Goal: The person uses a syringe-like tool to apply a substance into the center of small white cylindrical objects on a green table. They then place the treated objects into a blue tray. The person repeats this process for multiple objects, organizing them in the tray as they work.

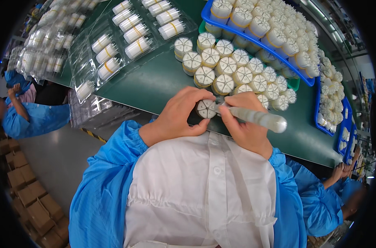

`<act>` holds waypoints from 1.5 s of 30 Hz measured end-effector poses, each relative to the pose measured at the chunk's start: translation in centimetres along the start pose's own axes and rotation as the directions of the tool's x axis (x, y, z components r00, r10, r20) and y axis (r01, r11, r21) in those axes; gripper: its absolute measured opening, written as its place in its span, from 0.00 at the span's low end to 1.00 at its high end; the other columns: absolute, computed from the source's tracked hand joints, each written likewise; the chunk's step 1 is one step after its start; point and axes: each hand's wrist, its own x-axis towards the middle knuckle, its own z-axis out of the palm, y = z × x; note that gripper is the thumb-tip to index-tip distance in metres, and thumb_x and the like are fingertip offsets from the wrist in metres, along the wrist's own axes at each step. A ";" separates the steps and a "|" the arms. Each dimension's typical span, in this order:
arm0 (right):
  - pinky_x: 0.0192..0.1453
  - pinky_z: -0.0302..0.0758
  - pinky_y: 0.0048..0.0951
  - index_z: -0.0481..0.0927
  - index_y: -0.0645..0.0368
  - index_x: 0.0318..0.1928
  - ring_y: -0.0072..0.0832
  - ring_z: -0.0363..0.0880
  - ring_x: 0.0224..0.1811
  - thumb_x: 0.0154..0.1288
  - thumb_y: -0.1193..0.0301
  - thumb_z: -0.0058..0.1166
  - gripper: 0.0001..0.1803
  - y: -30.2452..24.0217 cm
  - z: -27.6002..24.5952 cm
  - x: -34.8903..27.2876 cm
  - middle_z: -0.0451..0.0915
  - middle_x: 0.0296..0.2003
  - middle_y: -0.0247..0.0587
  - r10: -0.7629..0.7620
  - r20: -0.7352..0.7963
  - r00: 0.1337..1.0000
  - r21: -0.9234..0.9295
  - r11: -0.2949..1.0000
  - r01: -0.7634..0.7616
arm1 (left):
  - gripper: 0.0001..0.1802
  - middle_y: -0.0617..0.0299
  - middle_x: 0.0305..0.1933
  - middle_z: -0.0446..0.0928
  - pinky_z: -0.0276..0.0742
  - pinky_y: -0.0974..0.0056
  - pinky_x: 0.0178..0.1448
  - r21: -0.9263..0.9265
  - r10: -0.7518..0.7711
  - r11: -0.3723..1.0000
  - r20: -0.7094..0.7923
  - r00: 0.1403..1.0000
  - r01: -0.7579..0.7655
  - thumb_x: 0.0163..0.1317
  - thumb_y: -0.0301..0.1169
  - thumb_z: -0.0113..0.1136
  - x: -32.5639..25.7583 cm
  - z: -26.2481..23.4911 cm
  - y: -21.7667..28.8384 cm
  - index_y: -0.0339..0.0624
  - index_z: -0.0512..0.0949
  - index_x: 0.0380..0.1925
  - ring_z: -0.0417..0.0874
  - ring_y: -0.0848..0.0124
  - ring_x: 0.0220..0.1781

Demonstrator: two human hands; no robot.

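Near edge of green surface (163, 82) | left hand (177, 118) fingers are clamping a round white bundle (206, 108), end face up for access | right hand (246, 124) fingers are closing on a pale tube (258, 118), tip touching that face | bundle's sides are hiding behind my fingers; tip contact is hard to make out.

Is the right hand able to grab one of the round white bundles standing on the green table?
Probably yes, but not freely: the right hand already holds a white tube. The standing bundles sit just beyond its fingers on the green table, nothing between.
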 end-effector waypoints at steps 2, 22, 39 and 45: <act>0.30 0.78 0.32 0.85 0.63 0.37 0.35 0.84 0.29 0.59 0.75 0.72 0.09 -0.1 0.3 -0.2 0.82 0.33 0.43 0.057 0.025 0.998 0.029 0.998 -0.058 | 0.32 0.56 0.55 0.82 0.79 0.57 0.55 -0.006 -0.003 1.000 0.017 1.000 0.003 0.49 0.27 0.74 0.1 0.0 -0.1 0.40 0.75 0.57 0.80 0.56 0.53; 0.32 0.79 0.33 0.84 0.65 0.39 0.36 0.85 0.31 0.59 0.76 0.72 0.10 0.1 0.5 -0.2 0.82 0.34 0.44 0.055 0.049 0.997 0.044 0.997 -0.057 | 0.35 0.55 0.56 0.80 0.78 0.57 0.54 0.003 0.020 1.000 -0.023 1.000 -0.020 0.49 0.29 0.77 0.5 0.0 0.4 0.41 0.74 0.59 0.80 0.56 0.52; 0.32 0.77 0.33 0.84 0.64 0.40 0.34 0.82 0.30 0.60 0.75 0.72 0.11 0.0 0.4 -0.1 0.81 0.34 0.43 0.132 0.074 0.988 0.066 0.988 -0.137 | 0.35 0.54 0.55 0.79 0.76 0.55 0.59 0.018 0.024 1.000 -0.029 0.999 -0.024 0.49 0.32 0.80 -0.1 0.3 -0.5 0.41 0.75 0.58 0.80 0.54 0.55; 0.37 0.80 0.33 0.85 0.62 0.41 0.37 0.84 0.34 0.60 0.75 0.72 0.11 0.4 -0.1 -0.1 0.83 0.36 0.44 0.033 0.093 0.995 -0.006 0.999 -0.032 | 0.29 0.51 0.54 0.79 0.78 0.52 0.58 0.090 0.043 0.995 -0.037 0.998 -0.040 0.53 0.33 0.78 -0.3 -0.1 -0.3 0.40 0.77 0.54 0.80 0.50 0.55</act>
